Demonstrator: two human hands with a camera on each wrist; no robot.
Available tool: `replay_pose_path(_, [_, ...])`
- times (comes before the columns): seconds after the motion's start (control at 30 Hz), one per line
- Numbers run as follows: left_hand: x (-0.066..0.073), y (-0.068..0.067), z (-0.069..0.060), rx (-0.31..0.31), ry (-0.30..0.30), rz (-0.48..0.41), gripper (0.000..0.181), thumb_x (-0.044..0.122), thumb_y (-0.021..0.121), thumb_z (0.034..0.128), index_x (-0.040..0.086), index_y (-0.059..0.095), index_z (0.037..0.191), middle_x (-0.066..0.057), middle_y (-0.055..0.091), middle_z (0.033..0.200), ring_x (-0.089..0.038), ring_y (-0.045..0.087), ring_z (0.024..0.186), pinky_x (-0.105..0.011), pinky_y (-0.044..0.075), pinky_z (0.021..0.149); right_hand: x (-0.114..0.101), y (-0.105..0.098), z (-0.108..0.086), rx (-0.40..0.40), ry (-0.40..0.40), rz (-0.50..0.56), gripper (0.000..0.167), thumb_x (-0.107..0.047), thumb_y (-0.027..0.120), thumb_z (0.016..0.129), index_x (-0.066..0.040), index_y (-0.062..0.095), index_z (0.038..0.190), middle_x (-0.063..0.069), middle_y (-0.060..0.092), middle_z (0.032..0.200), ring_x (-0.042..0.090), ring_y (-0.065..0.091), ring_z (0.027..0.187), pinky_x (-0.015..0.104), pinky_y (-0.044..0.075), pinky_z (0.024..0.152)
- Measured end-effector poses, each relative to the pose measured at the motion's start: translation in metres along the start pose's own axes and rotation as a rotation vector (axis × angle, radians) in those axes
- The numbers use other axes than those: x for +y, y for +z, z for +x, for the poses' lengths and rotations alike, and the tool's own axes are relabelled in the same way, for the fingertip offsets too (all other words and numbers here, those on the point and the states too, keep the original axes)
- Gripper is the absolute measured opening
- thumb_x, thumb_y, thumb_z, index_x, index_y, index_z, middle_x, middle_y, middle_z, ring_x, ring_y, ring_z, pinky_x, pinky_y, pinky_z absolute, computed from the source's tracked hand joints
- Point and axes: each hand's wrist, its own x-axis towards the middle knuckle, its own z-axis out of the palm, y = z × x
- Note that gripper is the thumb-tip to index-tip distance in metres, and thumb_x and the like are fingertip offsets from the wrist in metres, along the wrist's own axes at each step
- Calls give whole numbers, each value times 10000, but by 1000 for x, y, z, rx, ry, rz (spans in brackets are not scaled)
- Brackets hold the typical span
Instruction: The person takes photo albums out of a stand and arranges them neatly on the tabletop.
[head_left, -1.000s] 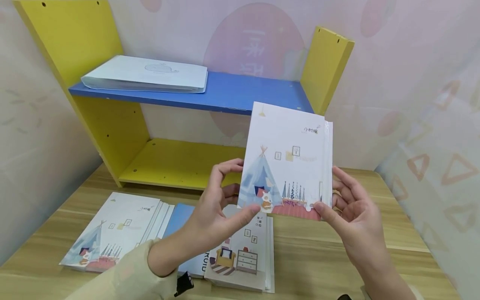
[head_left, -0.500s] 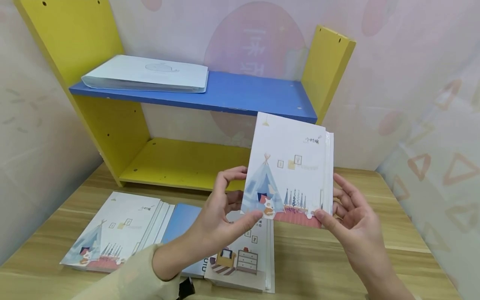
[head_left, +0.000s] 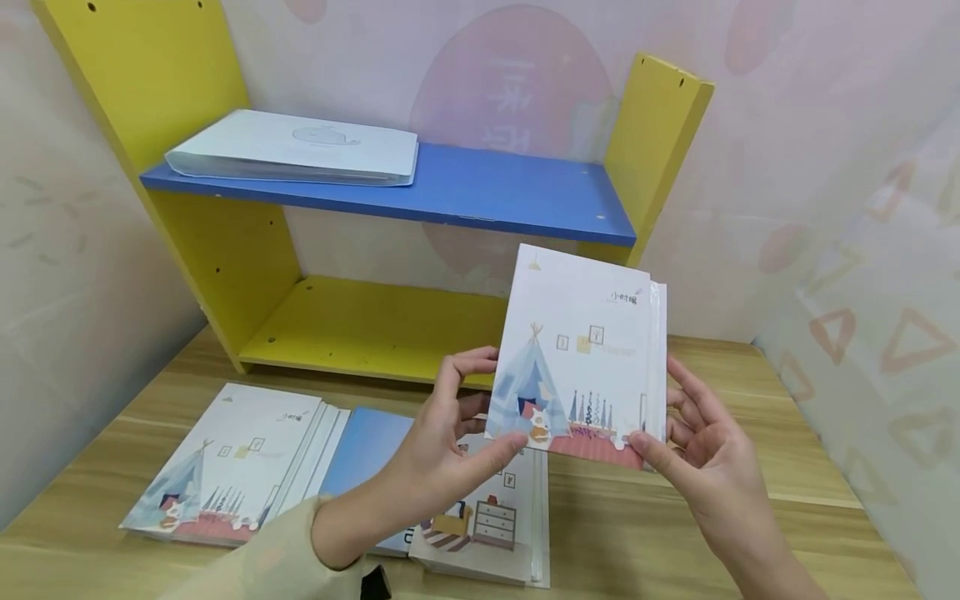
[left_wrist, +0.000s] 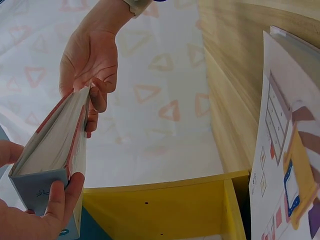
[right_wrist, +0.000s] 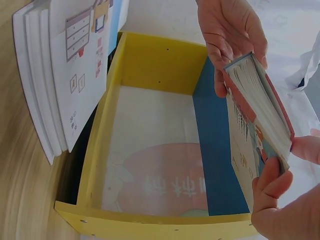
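A white hardcover book (head_left: 577,358) with a blue tent and a small dog on its cover is held up in the air, tilted toward me. My left hand (head_left: 431,454) grips its lower left side, thumb on the front and fingers behind. On the opposite side, my right hand (head_left: 708,458) pinches the lower right corner in the same manner. Both wrist views show the thick page block; in the left wrist view the book (left_wrist: 47,145) has its grey-blue spine near the left fingers. Below the hands lie a matching tent book (head_left: 225,462), a blue book (head_left: 367,454) and an armchair-and-dresser book (head_left: 483,533).
A yellow shelf unit (head_left: 375,325) with a blue upper board (head_left: 517,183) stands behind the hands on the wooden table (head_left: 750,400). A white album with a whale drawing (head_left: 300,148) lies on the blue board's left half. Patterned cloth walls surround the table.
Both hands have lowered the tent book somewhat, bringing its top edge below the blue board. Their hold looks the same. The books on the table and shelf have stayed put.
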Motion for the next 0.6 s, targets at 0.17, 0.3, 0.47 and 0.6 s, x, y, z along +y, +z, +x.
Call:
replay_pose_path(0.17, [-4,2,-1,-14,2,-7,598,73,689,920,57,305,1378,-85,275,1559,-260,627,1207,-298,559,920,3,-2,-1,-16,12,8,799,192,609,865,-76,288,1546,40,608,1242,122,668,940,208,581,718])
replay_pose_path(0.3, [-6,3,-3,-17,12,-3,590,75,681,928,40,304,1380,-106,270,1562,-277,616,1224,-302,557,922,4,-3,-1,-29,11,22,802,199,603,864,-86,286,1544,45,599,1246,127,672,975,218,586,722])
replay_pose_path(0.47, [-8,4,-4,-17,16,-4,576,79,678,932,44,307,1371,-94,285,1561,-264,624,1217,-310,561,914,7,-5,-2,-46,27,16,795,191,598,872,-106,280,1537,41,588,1244,127,673,984,223,586,725])
replay_pose_path(0.6, [-11,6,-6,-21,2,-8,562,90,681,934,60,316,1360,-78,299,1559,-253,632,1206,-311,559,918,10,-7,-5,-53,53,2,780,178,601,879,-118,283,1526,26,589,1232,122,668,968,221,580,712])
